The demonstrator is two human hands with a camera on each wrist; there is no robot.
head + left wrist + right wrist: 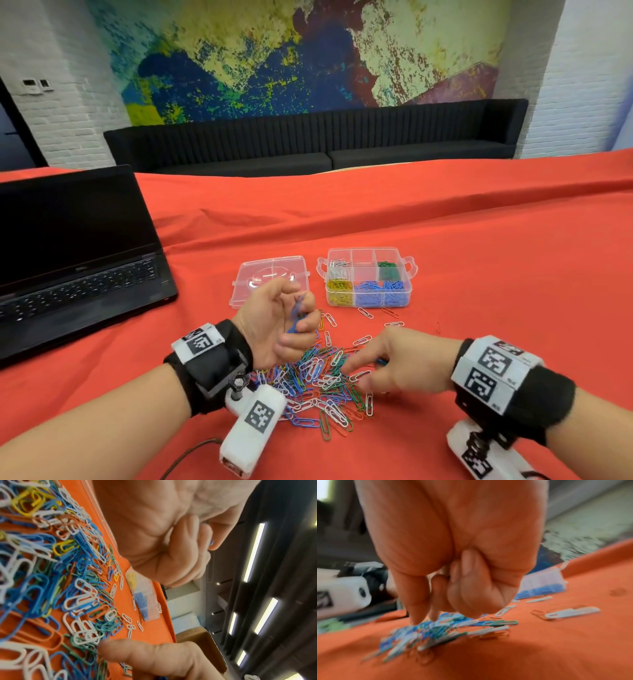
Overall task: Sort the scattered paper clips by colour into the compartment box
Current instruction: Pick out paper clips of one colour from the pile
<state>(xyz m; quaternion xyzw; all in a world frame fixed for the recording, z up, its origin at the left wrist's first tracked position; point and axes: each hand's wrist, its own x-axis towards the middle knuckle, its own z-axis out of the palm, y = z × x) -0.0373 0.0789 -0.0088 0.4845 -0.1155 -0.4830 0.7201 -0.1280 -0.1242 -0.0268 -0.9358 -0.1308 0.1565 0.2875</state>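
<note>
A pile of mixed-colour paper clips (318, 383) lies on the red cloth in front of me. The clear compartment box (411, 265) stands behind it, with white, green, yellow and blue clips in separate cells. My left hand (274, 318) is raised palm-up above the pile's left edge, its fingers curled round a bunch of blue clips (297, 313). My right hand (356, 371) reaches into the pile from the right. In the blurred right wrist view its fingertips (418, 619) touch the pile (436, 628); whether they pinch a clip is unclear.
The box's clear lid (267, 270) lies flat left of the box, behind my left hand. An open black laptop (68, 246) sits at the far left. A few stray clips (364, 312) lie between pile and box. Red cloth stretches to the right and behind the box.
</note>
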